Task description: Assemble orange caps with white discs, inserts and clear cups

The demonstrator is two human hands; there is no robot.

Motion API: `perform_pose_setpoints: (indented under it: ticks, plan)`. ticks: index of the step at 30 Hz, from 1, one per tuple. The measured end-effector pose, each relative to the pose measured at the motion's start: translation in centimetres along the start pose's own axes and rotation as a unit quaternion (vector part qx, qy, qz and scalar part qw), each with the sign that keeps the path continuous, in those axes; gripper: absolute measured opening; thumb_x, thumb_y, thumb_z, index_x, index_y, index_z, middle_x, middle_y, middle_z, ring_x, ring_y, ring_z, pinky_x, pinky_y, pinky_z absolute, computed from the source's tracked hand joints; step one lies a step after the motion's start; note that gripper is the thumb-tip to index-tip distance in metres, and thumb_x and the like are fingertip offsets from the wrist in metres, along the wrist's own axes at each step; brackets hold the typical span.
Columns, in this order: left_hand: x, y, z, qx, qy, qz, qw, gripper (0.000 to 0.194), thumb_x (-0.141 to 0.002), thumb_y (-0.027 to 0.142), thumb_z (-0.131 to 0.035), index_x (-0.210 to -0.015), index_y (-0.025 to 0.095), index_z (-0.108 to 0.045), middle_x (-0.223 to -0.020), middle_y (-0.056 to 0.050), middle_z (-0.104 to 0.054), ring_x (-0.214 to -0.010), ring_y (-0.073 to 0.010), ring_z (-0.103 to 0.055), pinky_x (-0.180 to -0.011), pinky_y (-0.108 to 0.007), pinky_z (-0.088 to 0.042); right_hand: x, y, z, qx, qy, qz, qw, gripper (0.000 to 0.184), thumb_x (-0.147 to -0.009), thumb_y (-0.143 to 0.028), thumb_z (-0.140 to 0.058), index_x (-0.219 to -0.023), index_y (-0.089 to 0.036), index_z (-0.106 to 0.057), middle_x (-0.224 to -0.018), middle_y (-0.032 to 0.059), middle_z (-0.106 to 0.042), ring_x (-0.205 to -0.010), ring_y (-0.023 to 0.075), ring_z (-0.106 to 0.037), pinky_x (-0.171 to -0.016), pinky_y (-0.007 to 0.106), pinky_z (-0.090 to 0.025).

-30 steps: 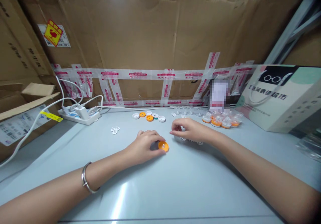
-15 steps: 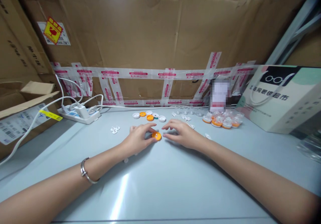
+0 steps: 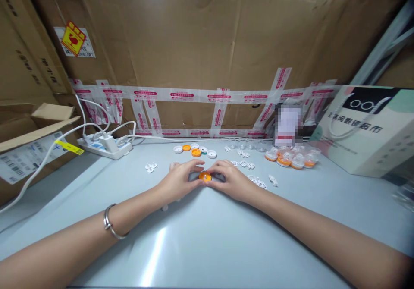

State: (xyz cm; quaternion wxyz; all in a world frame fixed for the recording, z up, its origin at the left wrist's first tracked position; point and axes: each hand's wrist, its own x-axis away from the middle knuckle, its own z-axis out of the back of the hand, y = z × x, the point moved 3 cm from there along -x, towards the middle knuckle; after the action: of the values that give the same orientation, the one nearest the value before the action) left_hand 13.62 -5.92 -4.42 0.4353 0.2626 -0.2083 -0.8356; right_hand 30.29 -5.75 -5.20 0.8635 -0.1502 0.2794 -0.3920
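A small round orange cap (image 3: 205,177), dished like a shallow cup with something clear at its centre, sits between my hands at mid-table. From the left, the thumb and fingers of my left hand (image 3: 179,179) close round its rim. My right hand (image 3: 232,179) grips the opposite side, its thumb nearly meeting the left one. Behind them lie several loose white and orange caps (image 3: 196,152). White pronged pieces (image 3: 150,167) rest to the left of my left hand. Beyond and beside my right hand are flat white cut-out parts (image 3: 247,164).
Clear domed pieces on orange and white bases (image 3: 286,158) cluster at the right rear. A paper bag (image 3: 352,146) stands beyond them. On the left are a power strip (image 3: 113,151) with white cables and an open cardboard box (image 3: 42,151). A large taped carton (image 3: 181,43) backs the table.
My right hand has moved left and closed onto the orange cap, which my left hand was holding by itself. The view has shifted slightly, showing more white parts near my right wrist.
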Motion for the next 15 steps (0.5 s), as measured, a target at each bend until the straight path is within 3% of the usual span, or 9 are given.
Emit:
perform_pose_setpoints:
  ticks: [2, 5, 7, 9, 12, 15]
  plan:
    - [-0.3, -0.1, 2.3, -0.014, 0.018, -0.017, 1.0, 0.031, -0.078, 0.036, -0.057, -0.106, 0.022, -0.059, -0.114, -0.004, -0.063, -0.108, -0.0223, -0.055, -0.094, -0.036, -0.038, 0.0, 0.0, 0.0, 0.005, 0.004, -0.014, 1.0, 0.021, -0.077, -0.034, -0.061, -0.093, -0.021, -0.066, -0.089, 0.006, -0.061, -0.089, 0.0204, -0.053, -0.082, 0.035, -0.042]
    - [-0.8, -1.4, 8.1, -0.067, 0.103, 0.0, 0.992, 0.026, -0.079, 0.039, -0.052, -0.088, 0.018, -0.064, -0.095, -0.004, -0.069, -0.09, -0.0203, -0.061, -0.083, -0.03, -0.044, 0.0, 0.2, 0.1, 0.017, 0.013, -0.046, 0.999, 0.019, -0.076, -0.033, -0.061, -0.092, -0.022, -0.066, -0.09, 0.006, -0.06, -0.09, 0.021, -0.052, -0.083, 0.036, -0.041]
    - [-0.9, -3.3, 11.7, -0.124, 0.094, 0.047, 0.987, 0.027, -0.075, 0.041, -0.052, -0.082, 0.018, -0.065, -0.085, -0.003, -0.069, -0.081, -0.0199, -0.061, -0.076, -0.027, -0.045, 0.0, 0.3, 0.1, 0.022, 0.016, -0.057, 0.998, 0.02, -0.076, -0.033, -0.06, -0.093, -0.023, -0.066, -0.092, 0.006, -0.059, -0.092, 0.0215, -0.051, -0.084, 0.037, -0.041]
    - [-0.6, -5.8, 14.2, -0.176, 0.029, 0.102, 0.979, 0.025, -0.069, 0.041, -0.056, -0.075, 0.019, -0.066, -0.078, -0.001, -0.069, -0.076, -0.0198, -0.061, -0.07, -0.025, -0.044, 0.0, 0.3, 0.1, 0.025, 0.016, -0.057, 0.998, 0.021, -0.076, -0.033, -0.06, -0.094, -0.024, -0.066, -0.092, 0.006, -0.059, -0.092, 0.0218, -0.05, -0.084, 0.037, -0.041]
    - [0.1, -9.5, 15.0, -0.193, -0.108, 0.162, 0.962, 0.022, -0.062, 0.037, -0.058, -0.073, 0.021, -0.068, -0.073, 0.0, -0.069, -0.07, -0.0186, -0.061, -0.062, -0.022, -0.044, 0.2, 0.3, 0.2, 0.028, 0.018, -0.051, 0.998, 0.021, -0.077, -0.033, -0.059, -0.095, -0.024, -0.065, -0.092, 0.006, -0.059, -0.092, 0.0219, -0.05, -0.084, 0.038, -0.04]
    - [0.4, -11.4, 14.2, -0.201, -0.148, 0.169, 0.953, 0.019, -0.062, 0.033, -0.056, -0.07, 0.021, -0.068, -0.071, -0.001, -0.069, -0.068, -0.0185, -0.061, -0.059, -0.021, -0.043, 0.2, 0.3, 0.0, 0.028, 0.014, -0.044, 0.999, 0.021, -0.077, -0.035, -0.058, -0.094, -0.024, -0.065, -0.093, 0.006, -0.059, -0.093, 0.0218, -0.05, -0.085, 0.038, -0.04]
